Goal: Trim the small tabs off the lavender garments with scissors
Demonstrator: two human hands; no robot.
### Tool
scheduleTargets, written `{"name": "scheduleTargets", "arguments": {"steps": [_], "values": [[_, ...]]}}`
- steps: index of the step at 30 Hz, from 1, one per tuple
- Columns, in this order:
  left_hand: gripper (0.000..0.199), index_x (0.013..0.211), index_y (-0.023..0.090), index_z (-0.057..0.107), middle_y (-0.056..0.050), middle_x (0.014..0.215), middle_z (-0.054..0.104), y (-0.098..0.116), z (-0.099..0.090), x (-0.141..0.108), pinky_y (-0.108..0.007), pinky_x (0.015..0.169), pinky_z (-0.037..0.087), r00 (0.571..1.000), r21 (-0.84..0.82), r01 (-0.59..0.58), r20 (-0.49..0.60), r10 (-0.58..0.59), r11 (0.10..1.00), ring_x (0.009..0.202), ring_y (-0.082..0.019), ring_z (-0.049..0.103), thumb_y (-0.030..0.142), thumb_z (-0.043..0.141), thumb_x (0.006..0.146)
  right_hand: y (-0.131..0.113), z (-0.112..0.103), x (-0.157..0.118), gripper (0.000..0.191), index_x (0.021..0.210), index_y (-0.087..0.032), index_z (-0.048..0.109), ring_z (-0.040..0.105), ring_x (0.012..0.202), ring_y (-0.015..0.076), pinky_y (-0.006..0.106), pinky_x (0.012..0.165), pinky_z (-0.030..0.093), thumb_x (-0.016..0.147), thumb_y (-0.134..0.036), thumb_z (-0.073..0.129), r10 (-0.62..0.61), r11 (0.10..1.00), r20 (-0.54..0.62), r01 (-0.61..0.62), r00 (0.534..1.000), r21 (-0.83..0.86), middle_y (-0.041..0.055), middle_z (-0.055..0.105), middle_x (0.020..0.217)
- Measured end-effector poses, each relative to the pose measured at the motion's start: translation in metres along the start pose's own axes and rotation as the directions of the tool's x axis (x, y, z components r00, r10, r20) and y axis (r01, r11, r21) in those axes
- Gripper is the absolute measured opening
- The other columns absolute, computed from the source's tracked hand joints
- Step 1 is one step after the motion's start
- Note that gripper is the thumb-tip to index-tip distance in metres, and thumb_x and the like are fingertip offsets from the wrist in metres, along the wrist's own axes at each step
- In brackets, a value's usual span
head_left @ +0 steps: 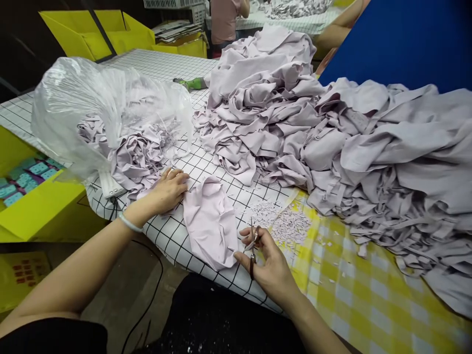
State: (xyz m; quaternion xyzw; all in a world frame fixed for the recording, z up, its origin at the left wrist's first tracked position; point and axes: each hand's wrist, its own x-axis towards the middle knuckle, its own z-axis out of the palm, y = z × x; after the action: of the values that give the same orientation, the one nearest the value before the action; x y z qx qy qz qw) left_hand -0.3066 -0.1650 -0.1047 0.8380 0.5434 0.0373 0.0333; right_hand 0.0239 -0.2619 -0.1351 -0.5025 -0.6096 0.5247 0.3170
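Note:
A pale lilac fabric piece [211,223] lies flat with soft creases on the gridded tablecloth, between my two hands. My left hand [170,191] rests palm down to its left with fingers stretched out, beside a heap of small lilac pieces [138,157] spilling from a clear plastic bag [77,108]. At the fabric's right edge, my right hand [271,265] holds small dark-handled scissors [252,246], blades pointing away from me. My thumb tip is close to the fabric; whether it touches I cannot tell.
A large mound of lilac fabric [269,98] covers the back and right. Tiny fabric clippings [291,223] lie near the yellow checked cloth [354,285]. A green-handled tool [195,83] lies behind. Yellow boxes [33,206] stand left; a blue panel [405,44] rises right. Another person [224,22] stands behind.

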Motion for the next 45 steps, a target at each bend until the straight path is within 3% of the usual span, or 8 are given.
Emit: {"name": "scheduleTargets", "arguments": {"steps": [8, 18, 25, 29, 34, 38, 42, 45], "values": [[0.011, 0.08, 0.018, 0.051, -0.004, 0.078, 0.055, 0.068, -0.04, 0.004, -0.029, 0.062, 0.045, 0.911, -0.208, -0.276, -0.366, 0.187, 0.938, 0.07, -0.017, 0.05, 0.01, 0.052, 0.088, -0.036, 0.075, 0.06, 0.046, 0.099, -0.027, 0.047, 0.062, 0.105, 0.0194, 0.036, 0.094, 0.052, 0.072, -0.033, 0.084, -0.151, 0.886, -0.207, 0.225, 0.967, 0.406, 0.0029, 0.061, 0.112], [0.01, 0.086, 0.016, 0.06, -0.008, 0.089, 0.065, 0.066, -0.039, -0.02, -0.033, 0.074, 0.047, 0.947, -0.347, -0.123, -0.323, 0.005, 0.93, 0.083, -0.019, 0.059, 0.016, 0.052, 0.093, -0.034, 0.06, 0.074, 0.02, 0.086, -0.024, 0.054, 0.06, 0.077, 0.0137, 0.031, 0.08, 0.054, 0.081, -0.027, 0.073, -0.122, 0.837, -0.178, 0.198, 0.976, 0.51, -0.0026, 0.06, 0.082], [0.011, 0.09, 0.017, 0.06, 0.0, 0.075, 0.057, 0.098, -0.066, -0.033, -0.026, 0.059, 0.038, 0.992, -0.69, 0.005, -0.085, -0.089, 0.724, 0.065, -0.012, 0.048, 0.02, 0.05, 0.092, -0.044, 0.041, 0.094, 0.031, 0.106, -0.027, 0.066, 0.048, 0.135, 0.0257, 0.047, 0.114, 0.038, 0.076, -0.017, 0.072, -0.451, 0.875, 0.122, 0.411, 0.884, 0.258, 0.0064, 0.061, 0.132], [0.003, 0.084, 0.017, 0.057, 0.002, 0.072, 0.05, 0.097, -0.075, -0.045, -0.026, 0.058, 0.034, 0.98, -0.728, 0.131, -0.007, -0.198, 0.673, 0.063, -0.012, 0.043, 0.019, 0.054, 0.085, -0.039, 0.038, 0.111, 0.012, 0.084, -0.022, 0.066, 0.064, 0.091, 0.0196, 0.038, 0.087, 0.053, 0.075, -0.017, 0.069, -0.401, 0.903, 0.188, 0.354, 0.896, 0.243, 0.0025, 0.066, 0.092], [0.021, 0.091, 0.015, 0.065, -0.003, 0.08, 0.054, 0.095, -0.042, -0.058, -0.026, 0.06, 0.037, 0.888, -0.888, 0.456, 0.451, -0.095, 0.053, 0.069, -0.014, 0.045, 0.034, 0.058, 0.084, -0.044, 0.037, 0.093, 0.013, 0.082, -0.023, 0.058, 0.063, 0.085, 0.0155, 0.031, 0.08, 0.051, 0.08, -0.015, 0.068, -0.396, 0.799, -0.16, 0.425, 0.904, 0.426, 0.0002, 0.065, 0.087], [0.034, 0.099, 0.01, 0.073, -0.006, 0.08, 0.055, 0.111, -0.015, -0.061, -0.027, 0.066, 0.042, 0.854, -0.781, 0.49, 0.519, 0.032, -0.387, 0.072, -0.014, 0.047, 0.038, 0.057, 0.088, -0.041, 0.028, 0.067, 0.013, 0.084, -0.024, 0.059, 0.063, 0.085, 0.0157, 0.03, 0.08, 0.051, 0.084, -0.013, 0.066, -0.421, 0.808, -0.228, 0.477, 0.878, 0.346, 0.0007, 0.066, 0.088], [0.023, 0.096, 0.013, 0.071, -0.003, 0.079, 0.057, 0.124, -0.013, -0.056, -0.025, 0.066, 0.043, 0.889, -0.853, 0.424, 0.456, -0.037, -0.305, 0.07, -0.012, 0.05, 0.034, 0.065, 0.089, -0.027, 0.014, 0.05, 0.016, 0.094, -0.024, 0.066, 0.062, 0.085, 0.0161, 0.03, 0.077, 0.05, 0.083, -0.012, 0.065, -0.378, 0.892, -0.056, 0.38, 0.924, 0.244, 0.0014, 0.067, 0.093], [0.021, 0.096, 0.016, 0.069, -0.003, 0.08, 0.061, 0.13, -0.018, -0.054, -0.028, 0.067, 0.045, 0.955, -0.956, 0.278, 0.264, -0.138, 0.091, 0.072, -0.014, 0.055, 0.034, 0.058, 0.095, -0.019, 0.012, 0.047, 0.023, 0.098, -0.024, 0.07, 0.058, 0.079, 0.0157, 0.029, 0.072, 0.047, 0.079, -0.012, 0.068, -0.336, 0.94, 0.08, 0.328, 0.939, 0.092, 0.0002, 0.066, 0.088]]}}
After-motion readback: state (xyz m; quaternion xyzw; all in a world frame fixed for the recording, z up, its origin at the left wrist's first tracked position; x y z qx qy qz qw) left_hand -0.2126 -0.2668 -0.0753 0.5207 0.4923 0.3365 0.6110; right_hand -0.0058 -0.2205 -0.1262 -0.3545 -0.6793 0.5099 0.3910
